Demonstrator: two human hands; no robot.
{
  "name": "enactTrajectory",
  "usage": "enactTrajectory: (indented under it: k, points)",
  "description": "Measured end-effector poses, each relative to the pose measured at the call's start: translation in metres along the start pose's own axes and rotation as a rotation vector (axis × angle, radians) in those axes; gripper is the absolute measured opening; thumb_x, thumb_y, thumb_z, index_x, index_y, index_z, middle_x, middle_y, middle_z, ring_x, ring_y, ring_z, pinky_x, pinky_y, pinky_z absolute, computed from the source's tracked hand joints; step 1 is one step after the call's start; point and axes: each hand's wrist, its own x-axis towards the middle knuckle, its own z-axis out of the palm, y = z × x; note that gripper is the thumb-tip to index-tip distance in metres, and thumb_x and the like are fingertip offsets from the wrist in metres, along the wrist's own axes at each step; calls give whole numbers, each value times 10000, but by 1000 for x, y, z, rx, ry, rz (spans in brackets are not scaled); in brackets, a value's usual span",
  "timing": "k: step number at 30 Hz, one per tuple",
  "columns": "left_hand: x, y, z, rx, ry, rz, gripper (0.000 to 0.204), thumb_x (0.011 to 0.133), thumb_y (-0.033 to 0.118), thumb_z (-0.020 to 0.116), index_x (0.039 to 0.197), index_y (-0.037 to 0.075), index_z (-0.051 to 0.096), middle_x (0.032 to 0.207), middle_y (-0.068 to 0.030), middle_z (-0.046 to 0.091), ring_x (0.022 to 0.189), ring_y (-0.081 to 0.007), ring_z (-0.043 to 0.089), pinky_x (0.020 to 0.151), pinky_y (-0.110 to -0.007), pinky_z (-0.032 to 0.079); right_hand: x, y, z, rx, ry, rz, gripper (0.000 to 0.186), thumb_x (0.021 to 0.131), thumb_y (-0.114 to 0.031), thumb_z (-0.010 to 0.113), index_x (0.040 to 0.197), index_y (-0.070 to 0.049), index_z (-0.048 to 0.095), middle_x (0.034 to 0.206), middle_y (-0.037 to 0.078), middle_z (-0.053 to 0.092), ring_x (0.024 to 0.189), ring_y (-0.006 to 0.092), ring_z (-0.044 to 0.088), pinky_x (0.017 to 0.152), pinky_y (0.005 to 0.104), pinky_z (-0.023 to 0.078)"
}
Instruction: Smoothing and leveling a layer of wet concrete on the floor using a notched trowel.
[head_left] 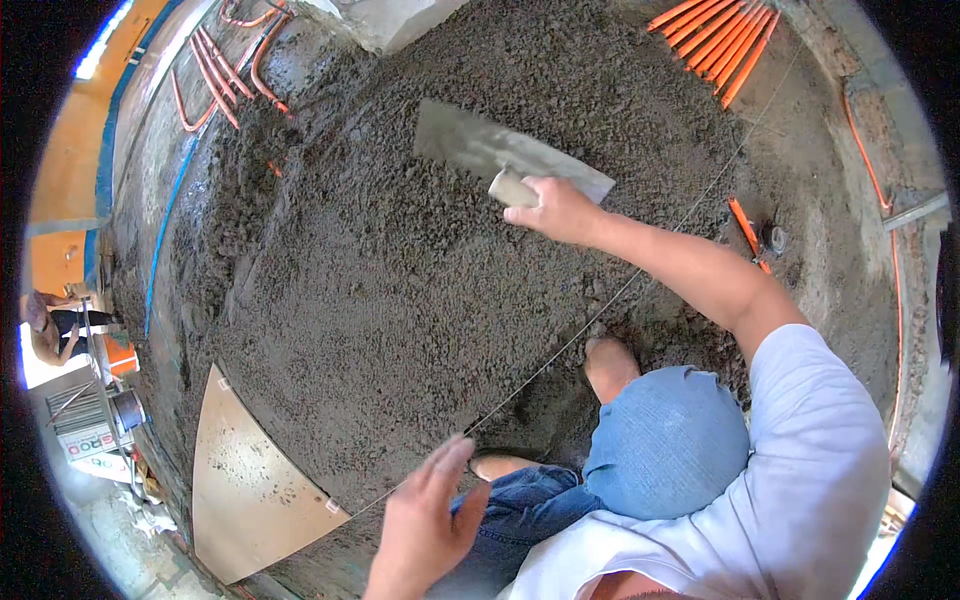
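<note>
My right hand (562, 210) grips the pale handle of a long rectangular plastering trowel (468, 142). The trowel's flat metal blade rests on, or just over, a bed of damp grey mortar (400, 260) with a crumbly surface. Near the lower edge my left hand (430, 515) is raised with its fingers stretched out, holding nothing. A thin taut string (640, 270) runs diagonally across the mortar, between my bent legs and the right hand, and passes close to the left fingertips. Below the string my bare feet stand on the mortar.
A pale, mortar-spattered board (235, 480) lies at lower left. Orange conduits (715, 45) stick up at the upper right, and more pipes (215, 80) at the upper left near a blue tube (165, 245). Another person (60, 330) is at the far left. A short orange pipe (743, 225) stands at right.
</note>
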Motion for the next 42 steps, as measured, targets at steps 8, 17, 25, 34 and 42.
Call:
enactTrajectory:
  k: [8, 17, 25, 34, 42]
  points:
    - [-20, -14, -1, 68, -31, -97, 446, 807, 83, 584, 1244, 46, 505, 963, -219, 619, 799, -379, 624, 672, -426, 507, 67, 33, -18, -282, -57, -14, 427, 742, -375, 646, 944, 0, 615, 770, 165, 651, 732, 299, 639, 696, 390, 503]
    - [-16, -21, 1, -83, -65, -258, 369, 839, 117, 590, 1196, 39, 543, 919, -221, 626, 798, -369, 622, 676, -400, 503, 83, 56, -78, 100, -60, 118, 376, 735, -356, 688, 824, 0, 609, 567, 49, 559, 456, 127, 546, 433, 295, 441]
    - [1, -23, 1, -54, -73, -210, 360, 848, 151, 604, 1182, 30, 550, 938, -231, 625, 800, -378, 620, 678, -408, 499, 144, 95, -144, 24, 130, 261, 403, 700, -396, 689, 778, -11, 601, 552, 34, 557, 396, 126, 492, 402, 290, 410]
    - [-9, -17, -2, -114, -47, -294, 363, 837, 146, 626, 1175, 33, 556, 1029, -231, 618, 922, -394, 606, 776, -404, 493, 169, 106, -140, -675, 386, 351, 528, 775, -439, 580, 1113, -33, 585, 1045, 212, 633, 1010, 349, 609, 862, 441, 484]
    - [-11, -15, 0, -87, -24, -219, 372, 831, 142, 632, 1180, 40, 552, 1023, -232, 616, 914, -402, 602, 767, -412, 492, 132, 59, -34, -646, 41, 95, 376, 803, -330, 538, 1031, -32, 557, 904, 190, 658, 830, 354, 649, 749, 472, 511]
